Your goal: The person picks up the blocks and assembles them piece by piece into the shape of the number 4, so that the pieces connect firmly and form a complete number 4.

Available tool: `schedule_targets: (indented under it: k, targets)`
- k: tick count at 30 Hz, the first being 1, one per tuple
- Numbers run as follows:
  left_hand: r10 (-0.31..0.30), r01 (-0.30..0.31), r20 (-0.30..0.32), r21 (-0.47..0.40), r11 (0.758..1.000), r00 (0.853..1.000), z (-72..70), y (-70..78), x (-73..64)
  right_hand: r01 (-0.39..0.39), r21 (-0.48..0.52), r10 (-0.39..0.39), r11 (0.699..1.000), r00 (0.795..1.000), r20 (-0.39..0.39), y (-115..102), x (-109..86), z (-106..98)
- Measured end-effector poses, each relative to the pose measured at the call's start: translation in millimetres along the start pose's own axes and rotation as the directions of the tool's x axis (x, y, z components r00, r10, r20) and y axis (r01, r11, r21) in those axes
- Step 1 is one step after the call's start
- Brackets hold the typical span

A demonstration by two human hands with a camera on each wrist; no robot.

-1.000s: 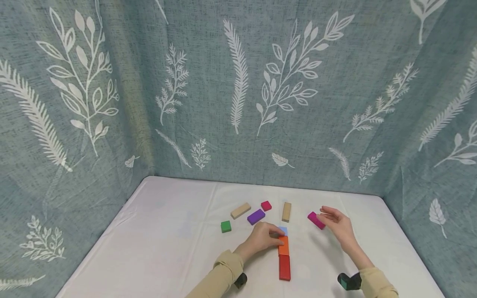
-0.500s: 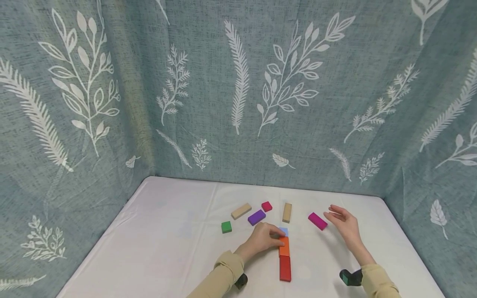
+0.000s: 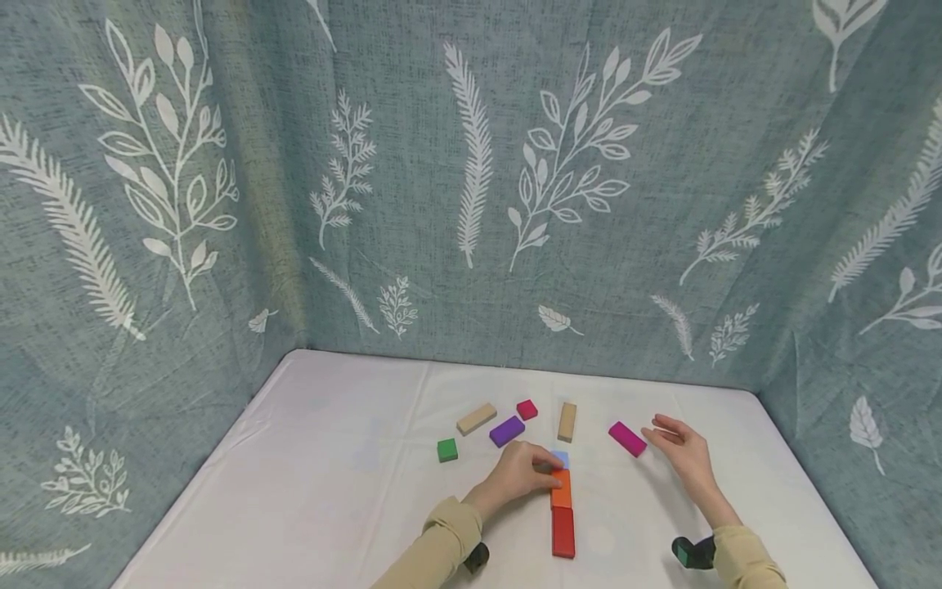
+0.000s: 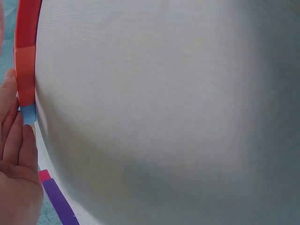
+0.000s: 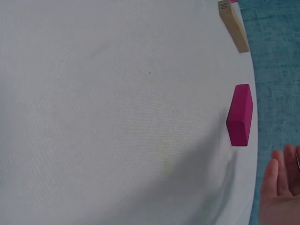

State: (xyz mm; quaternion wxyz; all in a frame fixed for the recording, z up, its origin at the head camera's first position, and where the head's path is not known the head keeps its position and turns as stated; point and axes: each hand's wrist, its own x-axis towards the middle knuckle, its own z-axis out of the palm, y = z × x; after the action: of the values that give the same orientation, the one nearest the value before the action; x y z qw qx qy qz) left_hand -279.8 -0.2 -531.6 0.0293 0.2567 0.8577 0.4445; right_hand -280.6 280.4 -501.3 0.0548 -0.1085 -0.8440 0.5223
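A row of flat blocks runs away from me: a red block nearest, then an orange block, then a light blue block. My left hand reaches over from the left, fingertips at the orange block and the blue one, partly covering the blue. In the left wrist view its fingers lie rather straight beside the orange block and blue block. To the right, my right hand hovers with loose fingers beside a magenta block, holding nothing.
Beyond the row lie a purple block, a small crimson block, a green block and two plain wooden blocks, one left and one right. A patterned curtain encloses the white table.
My right hand has drawn back to the right, away from the magenta block, which stays where it was. The left hand holds its place at the row.
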Motion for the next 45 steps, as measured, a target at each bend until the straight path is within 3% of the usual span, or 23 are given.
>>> schedule_targets:
  k: [11,18,45]
  targets:
    - [-0.017,0.017,0.006,-0.035,0.999,1.000,1.6,-0.1,-1.8,-0.033,-0.109,0.039,0.994,0.998,0.056,10.0,-0.4,5.2]
    - [-0.013,0.013,0.002,-0.033,0.999,1.000,1.1,0.0,-1.8,-0.029,-0.117,0.038,0.993,0.997,0.069,16.0,-1.8,9.7]
    - [-0.010,0.010,0.003,-0.008,1.000,1.000,0.3,-0.6,-0.9,0.038,-0.206,-0.038,0.978,0.999,0.003,24.1,-1.9,24.0]
